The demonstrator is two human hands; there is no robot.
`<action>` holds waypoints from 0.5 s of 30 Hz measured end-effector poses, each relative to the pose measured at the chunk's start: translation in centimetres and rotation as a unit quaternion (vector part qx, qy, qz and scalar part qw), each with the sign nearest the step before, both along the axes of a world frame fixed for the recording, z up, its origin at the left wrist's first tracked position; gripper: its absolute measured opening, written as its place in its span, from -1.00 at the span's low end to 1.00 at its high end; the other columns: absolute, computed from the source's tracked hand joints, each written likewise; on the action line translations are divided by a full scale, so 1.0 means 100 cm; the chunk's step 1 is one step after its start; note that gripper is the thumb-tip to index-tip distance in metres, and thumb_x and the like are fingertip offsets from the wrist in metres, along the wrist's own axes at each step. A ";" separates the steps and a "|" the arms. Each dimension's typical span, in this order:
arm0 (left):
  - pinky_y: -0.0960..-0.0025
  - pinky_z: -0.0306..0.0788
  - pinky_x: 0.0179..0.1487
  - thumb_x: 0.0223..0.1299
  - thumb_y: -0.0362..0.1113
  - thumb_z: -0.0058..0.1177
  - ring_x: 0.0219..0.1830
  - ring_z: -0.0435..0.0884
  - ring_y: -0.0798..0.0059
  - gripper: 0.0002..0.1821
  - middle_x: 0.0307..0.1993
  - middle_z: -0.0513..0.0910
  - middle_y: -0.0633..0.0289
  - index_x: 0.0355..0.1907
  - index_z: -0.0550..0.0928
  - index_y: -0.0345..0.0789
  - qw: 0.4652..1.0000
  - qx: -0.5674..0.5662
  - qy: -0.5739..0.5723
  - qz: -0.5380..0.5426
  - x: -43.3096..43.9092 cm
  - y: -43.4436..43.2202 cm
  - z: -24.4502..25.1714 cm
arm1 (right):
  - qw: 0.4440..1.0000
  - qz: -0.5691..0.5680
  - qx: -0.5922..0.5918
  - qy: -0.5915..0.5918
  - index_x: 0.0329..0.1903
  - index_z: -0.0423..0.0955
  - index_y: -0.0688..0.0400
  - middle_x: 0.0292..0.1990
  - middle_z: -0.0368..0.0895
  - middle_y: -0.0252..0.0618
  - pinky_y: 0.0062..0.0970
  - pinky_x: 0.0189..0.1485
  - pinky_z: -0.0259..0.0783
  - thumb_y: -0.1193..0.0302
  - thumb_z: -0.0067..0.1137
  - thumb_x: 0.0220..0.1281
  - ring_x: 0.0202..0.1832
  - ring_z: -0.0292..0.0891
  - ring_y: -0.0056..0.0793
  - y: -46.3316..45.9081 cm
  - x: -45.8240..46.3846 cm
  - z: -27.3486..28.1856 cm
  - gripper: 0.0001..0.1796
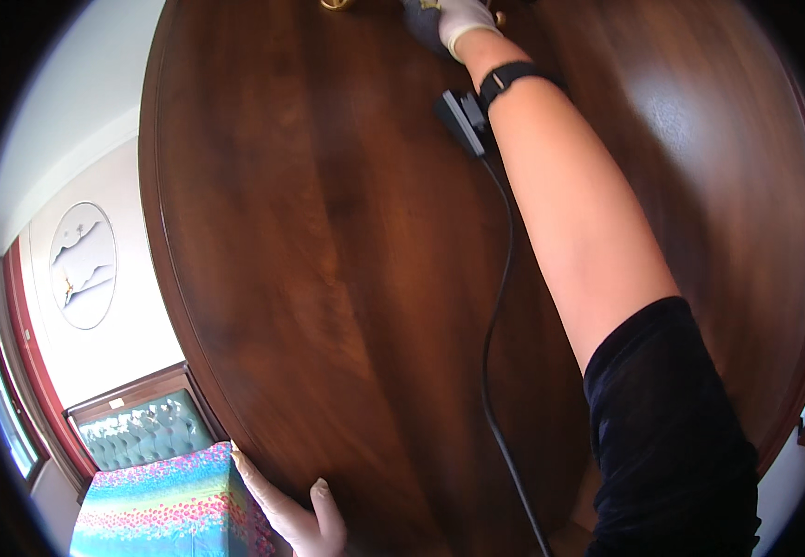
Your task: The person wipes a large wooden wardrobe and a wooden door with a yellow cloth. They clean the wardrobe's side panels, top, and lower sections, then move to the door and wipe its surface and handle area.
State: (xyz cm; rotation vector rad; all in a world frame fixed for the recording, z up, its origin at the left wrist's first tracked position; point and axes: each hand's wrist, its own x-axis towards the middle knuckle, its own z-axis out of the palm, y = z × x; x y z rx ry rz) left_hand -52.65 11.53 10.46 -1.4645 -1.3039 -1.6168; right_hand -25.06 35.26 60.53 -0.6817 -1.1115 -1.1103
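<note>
A large dark brown wooden panel (374, 244) with a moulded edge fills most of the head view. My right hand (469, 17), in a pale glove, reaches up to its top, partly cut off by the frame. A dark grey cloth-like piece (425, 24) is bunched in that hand. Close by are a brass-coloured ring fitting (335, 3) and a small brass-coloured knob (501, 18). Low on the left, my gloved left hand (301, 519) is at the panel's edge, thumb and forefinger apart, with nothing visible in it; its lower part is out of frame.
A black strap (510, 82) circles my right forearm, beside a small dark device (464, 124) with a hanging black cable (489, 390). Beyond the panel's left edge stand a bed with a colourful cover (159, 508), a green tufted headboard (145, 428), an oval wall picture (83, 264) and a window (9, 411).
</note>
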 end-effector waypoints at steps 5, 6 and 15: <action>0.01 -0.21 0.61 0.22 -0.33 0.01 0.59 -0.05 -0.18 -0.07 0.54 0.00 -0.29 0.54 -0.11 -0.59 0.998 0.011 0.015 0.054 -0.003 0.004 -0.004 | 0.988 0.125 0.018 -0.087 0.40 0.32 0.08 0.28 0.44 -0.06 -0.13 0.40 0.23 0.00 0.00 0.39 0.31 0.31 0.02 0.025 0.015 -0.094 -0.35; 0.02 -0.25 0.61 0.21 -0.37 -0.03 0.60 -0.09 -0.17 -0.08 0.55 -0.02 -0.29 0.54 -0.12 -0.59 0.998 0.011 0.013 0.058 -0.003 0.005 -0.005 | 0.981 0.162 0.018 -0.105 0.42 0.30 0.10 0.30 0.42 -0.01 -0.15 0.42 0.21 0.04 0.01 0.40 0.33 0.29 0.05 0.022 0.017 -0.131 -0.35; 0.05 -0.19 0.60 0.20 -0.45 -0.01 0.59 -0.06 -0.16 -0.09 0.55 -0.03 -0.29 0.55 -0.11 -0.55 0.998 0.007 0.010 0.069 0.007 0.014 0.001 | 0.864 0.149 -0.342 -0.337 0.20 0.53 0.04 0.35 0.25 0.07 0.41 0.42 0.01 -0.04 0.34 -0.06 0.45 0.06 0.21 -0.061 0.024 -0.565 -0.26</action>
